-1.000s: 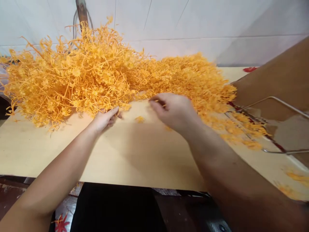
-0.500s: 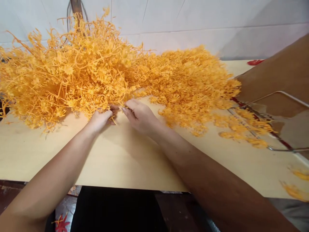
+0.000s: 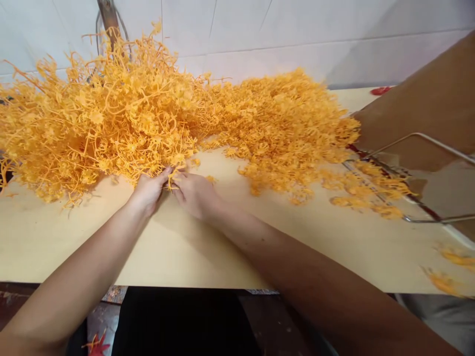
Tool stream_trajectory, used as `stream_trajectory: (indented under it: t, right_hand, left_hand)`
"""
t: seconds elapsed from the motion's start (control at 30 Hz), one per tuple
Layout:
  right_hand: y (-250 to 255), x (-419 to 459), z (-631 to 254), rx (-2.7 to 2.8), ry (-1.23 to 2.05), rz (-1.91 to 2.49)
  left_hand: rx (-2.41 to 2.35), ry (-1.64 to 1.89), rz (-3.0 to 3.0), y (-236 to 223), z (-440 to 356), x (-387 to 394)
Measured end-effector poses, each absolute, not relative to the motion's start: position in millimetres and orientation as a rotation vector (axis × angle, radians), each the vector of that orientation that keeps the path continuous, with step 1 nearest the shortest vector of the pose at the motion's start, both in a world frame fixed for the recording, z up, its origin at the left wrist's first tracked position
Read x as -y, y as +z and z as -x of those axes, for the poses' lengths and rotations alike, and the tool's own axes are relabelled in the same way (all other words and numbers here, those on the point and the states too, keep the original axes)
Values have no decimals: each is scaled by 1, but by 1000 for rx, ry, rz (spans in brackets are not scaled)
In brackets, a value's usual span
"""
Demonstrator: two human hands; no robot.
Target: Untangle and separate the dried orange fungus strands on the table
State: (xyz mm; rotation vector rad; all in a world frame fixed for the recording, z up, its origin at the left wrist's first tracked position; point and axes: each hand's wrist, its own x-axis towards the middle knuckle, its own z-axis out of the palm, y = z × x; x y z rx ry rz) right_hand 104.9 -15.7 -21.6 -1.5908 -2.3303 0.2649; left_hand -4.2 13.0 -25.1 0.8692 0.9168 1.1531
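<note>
A big tangled heap of orange-yellow plastic flower sprigs [image 3: 122, 118] lies on the left of the table. At its front edge my left hand [image 3: 149, 190] is closed, thumb and fingers pinching a small yellow plastic sprig [image 3: 171, 181]. My right hand [image 3: 196, 194] meets it from the right, fingers bent and closed at the same sprig. Its fingertips are partly hidden, so its exact grip is hard to make out. To the right spreads a flatter pile of yellow plastic flower pieces [image 3: 282, 123].
The pale tabletop [image 3: 148, 262] runs along a white wall [image 3: 237, 29]. At the right stand a brown cardboard box [image 3: 426, 94] and a bent metal rod [image 3: 441, 143]. Loose yellow pieces [image 3: 443, 282] lie at the right edge. A red leaf [image 3: 97, 344] is below the table.
My right hand has moved left and slightly down, up against my left hand. Small yellow pieces now show on the table just behind it. The view has shifted a little.
</note>
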Motion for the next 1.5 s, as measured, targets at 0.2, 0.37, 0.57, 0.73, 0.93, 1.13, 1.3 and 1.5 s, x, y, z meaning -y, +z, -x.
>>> stream_trajectory:
  t: [0.2,0.37,0.57,0.73,0.93,1.13,1.3,1.5]
  right_hand:
    - [-16,16,-111,2482,155,1490]
    - [-23,28,-100,2615,164,1140]
    - [-23,44,-85,2557,474,717]
    - [-12,32,-132,1863,1084,1001]
    - [-14,22,-150,1491,983,1169]
    - [-29,12,-133,1612,904,1182]
    - [-31,15,-130,1729,821,1173]
    - [-32,22,-116,1954,631,1245]
  left_hand:
    - [-1010,1105,-747,-18,5,-8]
    - [-1072,1131,-638,-15,7,-17]
    - [-1193,1083,-841,-20,11,-24]
    - [-1110,1136,-1137,-21,9,-14]
    - [-1103,1165,-1196,-24,7,-10]
    - [-1004,1193,-1372,-28,7,-9]
    - [-984,1126,-1229,-27,7,-9]
    - [-939,1253,-985,-25,3,-8]
